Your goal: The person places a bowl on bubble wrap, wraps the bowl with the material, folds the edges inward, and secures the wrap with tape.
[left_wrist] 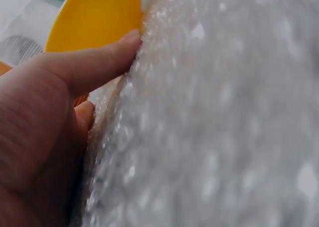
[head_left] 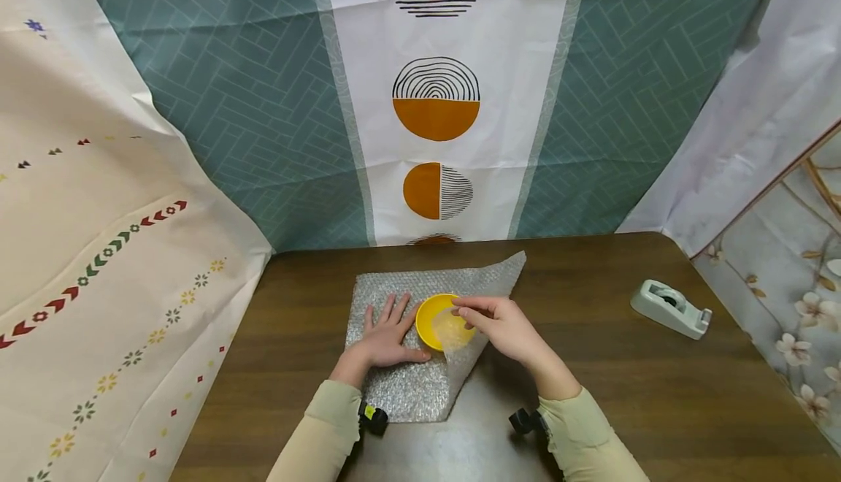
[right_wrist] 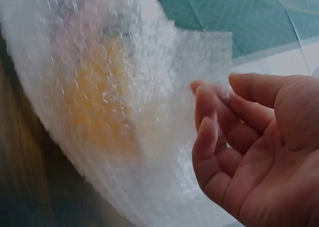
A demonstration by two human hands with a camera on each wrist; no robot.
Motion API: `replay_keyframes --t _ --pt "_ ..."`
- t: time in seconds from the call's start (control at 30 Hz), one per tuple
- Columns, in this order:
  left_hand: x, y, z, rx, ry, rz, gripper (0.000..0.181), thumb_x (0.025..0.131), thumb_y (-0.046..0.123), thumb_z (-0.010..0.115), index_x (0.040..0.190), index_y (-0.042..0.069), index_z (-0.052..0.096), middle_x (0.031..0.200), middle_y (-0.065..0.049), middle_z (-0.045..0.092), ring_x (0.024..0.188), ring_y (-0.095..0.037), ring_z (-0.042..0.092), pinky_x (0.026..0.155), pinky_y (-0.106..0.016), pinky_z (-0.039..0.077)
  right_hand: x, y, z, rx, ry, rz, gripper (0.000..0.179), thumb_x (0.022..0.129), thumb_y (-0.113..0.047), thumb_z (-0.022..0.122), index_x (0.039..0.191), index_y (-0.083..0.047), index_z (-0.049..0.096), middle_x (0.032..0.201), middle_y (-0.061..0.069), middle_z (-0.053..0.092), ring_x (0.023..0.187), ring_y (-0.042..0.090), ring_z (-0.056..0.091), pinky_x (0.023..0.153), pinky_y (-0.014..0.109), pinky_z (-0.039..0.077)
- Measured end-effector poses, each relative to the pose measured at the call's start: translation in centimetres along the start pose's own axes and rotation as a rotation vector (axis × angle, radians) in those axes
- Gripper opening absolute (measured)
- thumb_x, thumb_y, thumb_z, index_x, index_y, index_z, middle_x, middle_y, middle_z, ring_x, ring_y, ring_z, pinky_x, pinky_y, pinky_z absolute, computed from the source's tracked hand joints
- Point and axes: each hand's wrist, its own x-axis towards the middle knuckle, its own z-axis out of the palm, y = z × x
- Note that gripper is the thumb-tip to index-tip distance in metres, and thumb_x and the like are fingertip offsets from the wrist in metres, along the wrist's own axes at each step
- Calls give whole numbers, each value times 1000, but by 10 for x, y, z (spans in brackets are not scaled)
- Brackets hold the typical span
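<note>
A sheet of bubble wrap (head_left: pixel 407 398) lies on the table under a round yellow bowl (head_left: pixel 427 320). My left hand (head_left: pixel 384 342) rests on the wrap left of the bowl, fingers spread. In the left wrist view its thumb (left_wrist: pixel 107 60) lies against the wrap, near the yellow bowl (left_wrist: pixel 99 18). With thumb and fingertips, my right hand (head_left: pixel 504 327) pinches a corner of the wrap, drawn up from the right and partly over the bowl. The right wrist view has the bowl (right_wrist: pixel 102 105) showing blurred through the raised bubble wrap (right_wrist: pixel 164 137).
A pale tape dispenser (head_left: pixel 670 309) stands on the brown wooden table (head_left: pixel 591 365) at the right. Patterned cloths hang behind the table and at both sides. Each wrist wears a small black camera, such as the right one (head_left: pixel 523 421).
</note>
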Motion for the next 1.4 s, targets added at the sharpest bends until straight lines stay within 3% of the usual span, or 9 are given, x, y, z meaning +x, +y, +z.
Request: replay_keyframes --t 0.3,0.5,0.63,0.77,0.9,1.0,1.13,1.23,1.4 --pt "0 -3 4 -36 34 9 115 85 79 68 174 24 20 180 -5 0 164 -32 -12 121 -68 -16 10 -2 16 -161 -8 5 35 108 -13 65 139 2 69 119 16 75 76 17 67 65 27 53" --pt "-2 -5 7 -52 49 6 113 85 75 71 173 26 20 181 -3 -1 164 -31 -13 121 -67 -17 10 -3 29 -323 -41 61 37 106 -10 65 141 1 69 123 17 71 56 11 59 57 27 50" --pt "-7 -1 4 -63 48 -2 112 85 73 73 173 24 24 180 -6 3 164 -35 -9 121 -70 -14 9 -1 34 -370 -58 88 39 106 -13 65 143 0 67 114 13 73 52 10 56 55 28 48" --pt "-8 3 1 -68 65 17 112 85 73 74 172 20 26 180 -10 7 164 -38 -5 121 -72 -11 8 -2 33 -364 -68 104 53 106 -14 65 157 -6 54 124 16 74 55 14 59 58 29 51" --pt "-5 4 -1 -68 78 42 115 85 75 72 172 17 27 179 -13 9 164 -40 -3 121 -73 -10 8 -2 31 -391 -78 107 62 106 -13 65 164 -9 44 134 17 72 92 25 74 82 40 57" --pt "-6 3 -2 -79 82 48 115 85 76 72 172 15 28 179 -14 10 164 -41 -2 121 -73 -10 8 -3 34 -447 -75 85 45 104 -11 64 148 -6 59 124 14 76 109 28 71 92 46 55" --pt "-6 0 -1 -89 71 55 115 85 79 69 172 17 25 180 -13 7 164 -39 -6 120 -73 -13 9 -4 37 -554 -76 61 11 102 -9 61 104 -13 71 93 1 71 79 20 63 75 40 53" --pt "-4 -3 2 -69 50 61 115 87 81 65 173 20 20 180 -9 1 164 -36 -11 120 -71 -15 11 -4 40 -662 -95 65 21 103 -12 60 84 -18 64 74 -3 58 67 16 52 64 37 46" --pt "-3 -6 2 -40 31 61 111 90 79 61 174 20 18 180 -8 -1 164 -35 -13 120 -70 -15 13 -8 43 -824 -151 74 27 106 -18 59 79 -18 59 73 -1 55 69 20 56 63 43 48"
